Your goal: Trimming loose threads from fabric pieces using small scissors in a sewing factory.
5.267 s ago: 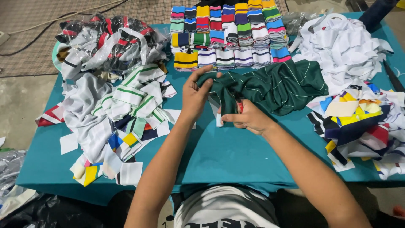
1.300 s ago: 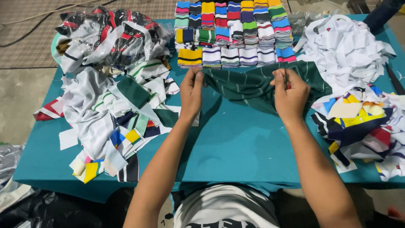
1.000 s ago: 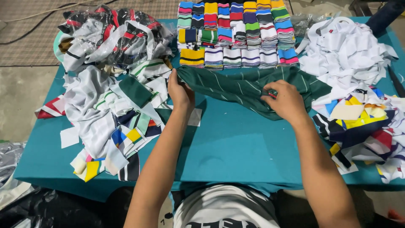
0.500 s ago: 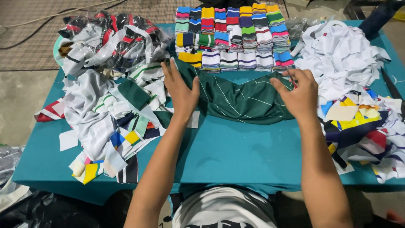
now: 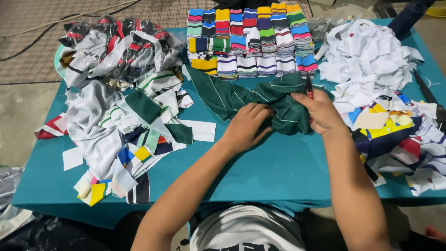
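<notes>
Standing over a teal-covered table [image 5: 278,172] on bare concrete floor [image 5: 23,121], you grip the dark green striped cloth [image 5: 260,100]: left hand [image 5: 246,128] fingers curled into its folds, right hand [image 5: 320,111] clamped on its edge with red-handled scissors [image 5: 308,86]. Beyond your fingertips sit stacked striped collars [image 5: 253,42]; plastic bags of collars [image 5: 116,44] lie far left.

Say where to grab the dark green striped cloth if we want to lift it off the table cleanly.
Probably the free tail of the green cloth, coming from the left. It lies flat and uncovered on the table, while the bunched right part sits under the left hand and right hand, which also holds something thin and red.
</notes>
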